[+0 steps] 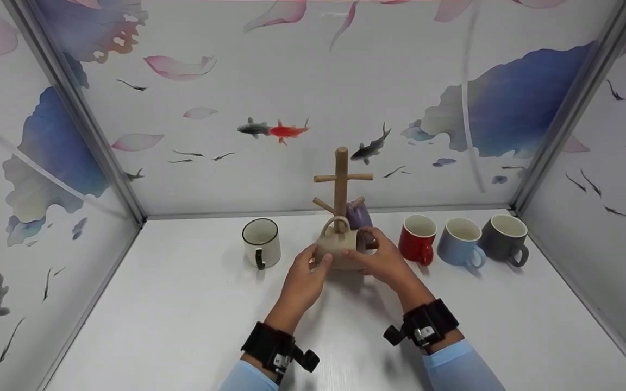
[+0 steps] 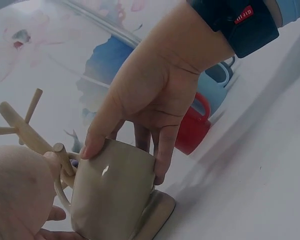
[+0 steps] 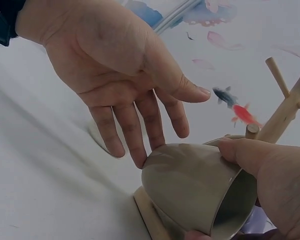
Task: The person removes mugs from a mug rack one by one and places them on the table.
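A beige mug (image 1: pixel 340 250) lies sideways in front of the wooden mug tree (image 1: pixel 341 184), its handle loop uppermost. My right hand (image 1: pixel 383 258) pinches the mug's wall at the rim, thumb outside, as the left wrist view also shows. At the mug's bottom end, my left hand (image 1: pixel 307 277) touches with extended fingers; its thumb stands apart in the right wrist view. One lower peg (image 2: pixel 60 148) meets the handle, but whether it passes through the loop I cannot tell. Behind the beige mug, a purple mug (image 1: pixel 357 214) is at the tree, partly hidden.
To the left stands a white mug (image 1: pixel 261 244) with a black rim and handle. A red mug (image 1: pixel 417 239), a light blue mug (image 1: pixel 458 241) and a dark grey mug (image 1: pixel 503 239) stand upright at the right. Printed panels wall the white table (image 1: pixel 182 320).
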Action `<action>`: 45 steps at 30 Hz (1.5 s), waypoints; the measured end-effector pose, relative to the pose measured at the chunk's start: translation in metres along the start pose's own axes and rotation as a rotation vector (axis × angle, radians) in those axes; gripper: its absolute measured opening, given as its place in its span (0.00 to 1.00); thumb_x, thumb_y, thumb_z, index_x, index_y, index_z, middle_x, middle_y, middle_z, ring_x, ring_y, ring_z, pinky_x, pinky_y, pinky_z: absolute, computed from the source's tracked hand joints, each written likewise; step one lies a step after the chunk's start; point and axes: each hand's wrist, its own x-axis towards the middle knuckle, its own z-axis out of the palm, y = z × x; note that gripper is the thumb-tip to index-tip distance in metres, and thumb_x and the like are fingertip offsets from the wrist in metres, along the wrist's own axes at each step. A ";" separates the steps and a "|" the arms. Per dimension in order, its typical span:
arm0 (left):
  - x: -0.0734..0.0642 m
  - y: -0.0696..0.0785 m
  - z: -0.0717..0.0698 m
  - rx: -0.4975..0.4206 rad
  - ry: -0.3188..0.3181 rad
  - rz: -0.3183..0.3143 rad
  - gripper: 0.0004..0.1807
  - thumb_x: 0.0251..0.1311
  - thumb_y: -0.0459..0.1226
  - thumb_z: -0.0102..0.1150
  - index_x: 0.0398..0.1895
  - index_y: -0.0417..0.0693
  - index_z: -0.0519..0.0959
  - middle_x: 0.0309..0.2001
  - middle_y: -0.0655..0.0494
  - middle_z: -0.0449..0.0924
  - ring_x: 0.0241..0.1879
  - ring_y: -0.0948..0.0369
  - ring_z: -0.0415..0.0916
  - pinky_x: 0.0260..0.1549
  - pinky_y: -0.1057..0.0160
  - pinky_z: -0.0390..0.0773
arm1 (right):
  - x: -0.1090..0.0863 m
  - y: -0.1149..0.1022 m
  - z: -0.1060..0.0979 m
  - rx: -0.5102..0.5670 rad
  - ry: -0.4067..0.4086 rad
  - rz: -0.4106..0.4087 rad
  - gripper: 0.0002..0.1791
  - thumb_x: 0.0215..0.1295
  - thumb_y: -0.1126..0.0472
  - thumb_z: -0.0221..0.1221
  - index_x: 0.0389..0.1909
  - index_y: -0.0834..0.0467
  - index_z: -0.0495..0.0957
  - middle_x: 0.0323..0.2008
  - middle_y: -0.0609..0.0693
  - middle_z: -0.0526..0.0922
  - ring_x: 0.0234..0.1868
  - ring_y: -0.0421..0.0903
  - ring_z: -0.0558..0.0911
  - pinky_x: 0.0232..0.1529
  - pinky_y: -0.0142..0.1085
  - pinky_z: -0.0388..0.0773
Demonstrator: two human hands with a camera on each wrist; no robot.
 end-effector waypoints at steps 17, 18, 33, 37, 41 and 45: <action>-0.011 0.025 -0.002 0.004 0.037 -0.089 0.41 0.89 0.60 0.50 0.87 0.40 0.67 0.70 0.38 0.84 0.71 0.46 0.83 0.74 0.41 0.81 | -0.019 -0.028 -0.034 -0.059 -0.086 -0.049 0.46 0.64 0.48 0.82 0.81 0.46 0.73 0.72 0.67 0.79 0.67 0.63 0.85 0.54 0.50 0.95; -0.012 0.025 -0.003 -0.006 0.031 -0.083 0.40 0.90 0.61 0.48 0.87 0.40 0.68 0.66 0.39 0.87 0.66 0.47 0.86 0.70 0.43 0.84 | -0.021 -0.030 -0.036 -0.071 -0.089 -0.065 0.46 0.64 0.48 0.82 0.81 0.46 0.74 0.73 0.67 0.79 0.68 0.64 0.84 0.54 0.51 0.95; -0.023 0.041 -0.027 0.060 0.107 0.151 0.27 0.93 0.52 0.44 0.51 0.43 0.87 0.51 0.48 0.84 0.52 0.53 0.79 0.59 0.47 0.81 | -0.049 -0.059 -0.038 -0.243 -0.091 -0.305 0.51 0.53 0.53 0.85 0.81 0.51 0.79 0.74 0.58 0.84 0.71 0.66 0.82 0.67 0.65 0.86; -0.029 0.050 -0.029 0.064 0.043 0.150 0.25 0.92 0.52 0.48 0.46 0.43 0.87 0.46 0.51 0.83 0.46 0.57 0.77 0.50 0.54 0.79 | -0.053 -0.063 -0.038 -0.253 -0.096 -0.314 0.51 0.52 0.54 0.85 0.80 0.53 0.79 0.76 0.58 0.83 0.73 0.67 0.82 0.70 0.66 0.84; -0.032 0.055 -0.031 0.048 -0.057 0.108 0.25 0.91 0.51 0.50 0.41 0.43 0.86 0.42 0.53 0.84 0.44 0.57 0.79 0.47 0.55 0.82 | -0.055 -0.062 -0.039 -0.264 -0.117 -0.329 0.50 0.53 0.55 0.85 0.80 0.53 0.80 0.75 0.58 0.84 0.74 0.66 0.81 0.71 0.67 0.83; -0.032 0.055 -0.031 0.007 -0.121 0.113 0.26 0.91 0.48 0.50 0.34 0.43 0.83 0.36 0.55 0.81 0.40 0.59 0.79 0.45 0.58 0.84 | -0.055 -0.062 -0.038 -0.258 -0.151 -0.337 0.49 0.54 0.55 0.85 0.80 0.51 0.79 0.73 0.57 0.85 0.73 0.63 0.81 0.70 0.68 0.83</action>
